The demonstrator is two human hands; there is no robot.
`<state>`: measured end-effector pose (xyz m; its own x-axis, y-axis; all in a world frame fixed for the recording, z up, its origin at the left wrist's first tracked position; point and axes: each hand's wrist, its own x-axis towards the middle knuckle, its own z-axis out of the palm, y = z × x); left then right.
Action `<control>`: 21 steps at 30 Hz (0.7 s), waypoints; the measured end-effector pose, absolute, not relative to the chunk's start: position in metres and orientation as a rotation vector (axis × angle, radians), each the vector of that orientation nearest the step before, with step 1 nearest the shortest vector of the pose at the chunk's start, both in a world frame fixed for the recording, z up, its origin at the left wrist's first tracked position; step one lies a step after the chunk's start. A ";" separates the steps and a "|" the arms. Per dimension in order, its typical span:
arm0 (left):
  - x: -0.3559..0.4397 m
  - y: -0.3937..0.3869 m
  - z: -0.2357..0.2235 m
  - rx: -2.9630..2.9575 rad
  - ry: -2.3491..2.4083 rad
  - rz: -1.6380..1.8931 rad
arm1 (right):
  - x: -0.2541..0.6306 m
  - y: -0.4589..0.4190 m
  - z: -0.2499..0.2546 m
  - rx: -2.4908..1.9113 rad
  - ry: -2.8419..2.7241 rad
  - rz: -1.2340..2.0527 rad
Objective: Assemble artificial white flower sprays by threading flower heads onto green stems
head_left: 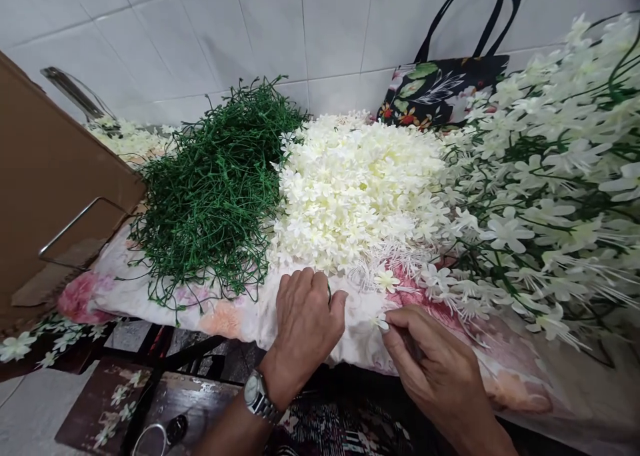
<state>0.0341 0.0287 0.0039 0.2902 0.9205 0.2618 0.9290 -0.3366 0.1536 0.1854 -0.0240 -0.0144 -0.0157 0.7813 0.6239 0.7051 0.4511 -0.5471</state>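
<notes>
My right hand point(437, 363) pinches a small white artificial flower point(381, 321) between thumb and fingertips, just above the cloth's front edge. My left hand point(307, 316), back upward and wearing a watch point(255, 393), has its fingers curled under; a sliver of something dark green shows by the thumb, but what it holds is hidden. Ahead of both hands lies a heap of loose white flower heads point(350, 189). A tangled pile of green plastic stems point(215, 189) sits left of it. One pale yellow flower point(387, 281) rests near thin white stamens point(367, 266).
Finished-looking white flower sprays point(540, 203) are massed on the right. A black floral bag point(443, 93) leans on the tiled wall. At left stands a cardboard box point(55, 176). The floral cloth point(180, 313) covers the work surface; a wooden stool point(185, 403) is below.
</notes>
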 end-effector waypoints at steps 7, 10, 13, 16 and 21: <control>0.034 0.026 0.003 -2.448 -1.873 -0.427 | 0.184 -0.023 -0.018 -1.229 -1.737 0.103; 0.023 0.018 0.004 -2.458 -1.853 -0.542 | 0.186 -0.024 -0.019 -1.235 -1.750 0.097; 0.008 0.009 0.006 -2.496 -1.836 -0.741 | 0.188 -0.025 -0.021 -1.249 -1.774 0.073; -0.011 -0.001 0.006 -2.470 -1.827 -1.032 | 0.189 -0.027 -0.023 -1.256 -1.800 0.023; -0.038 -0.015 0.000 -2.390 -1.863 -1.599 | 0.190 -0.029 -0.021 -1.311 -1.848 -0.097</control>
<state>-0.0385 -0.0148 0.0004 -0.0059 0.8743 0.4853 0.6121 -0.3806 0.6931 0.1902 -0.0289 -0.0210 -0.0930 0.7405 0.6656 0.8064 0.4481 -0.3859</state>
